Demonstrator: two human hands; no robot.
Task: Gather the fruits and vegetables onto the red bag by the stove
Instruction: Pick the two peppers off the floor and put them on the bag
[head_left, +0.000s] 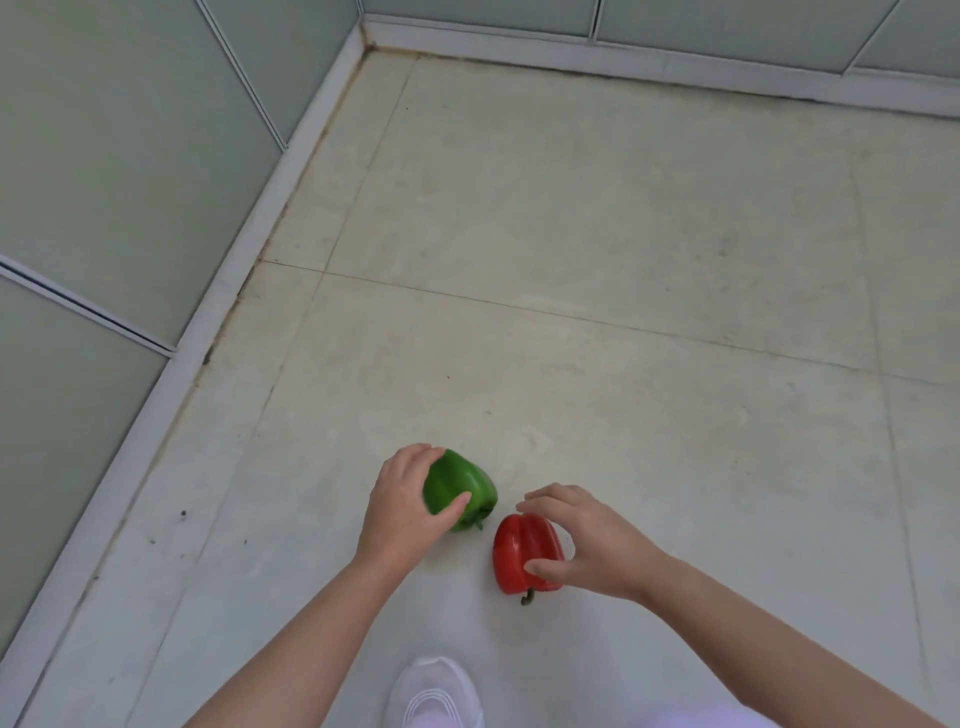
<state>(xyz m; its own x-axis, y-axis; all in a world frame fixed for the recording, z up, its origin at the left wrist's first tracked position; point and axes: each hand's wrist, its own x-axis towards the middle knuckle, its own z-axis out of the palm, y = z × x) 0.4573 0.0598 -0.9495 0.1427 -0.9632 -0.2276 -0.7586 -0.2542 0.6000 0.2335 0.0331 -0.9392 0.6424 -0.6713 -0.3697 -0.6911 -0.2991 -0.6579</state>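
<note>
So basically most of the shot is a pale tiled floor (623, 234) with thin grout lines and a few dark specks, running into a corner at the top left. Pale green wall panels (104, 156) close it in on the left and along the back, with a white skirting strip (244, 249) at the bottom of them, kinda grimy where it meets the tiles. Both bare forearms reach in from the bottom edge. A white shoe (436, 691) pokes in between them at the very bottom. The left hand (405, 504) is wrapped over the green pepper (460, 483), fingers curled round its far side and thumb across the front, so it's got a proper grip. The right hand (587, 540) is cupped over the red pepper (519, 551), thumb pressed on the near side and fingers arched over the top, holding it too. The two peppers sit just beside each other low in the middle of the view, down at the floor and well away from the walls, green one to the left and slightly further out. Can't honestly tell if either is lifted off the tiles. Both lie on their sides, stems pointing back toward the person.
</note>
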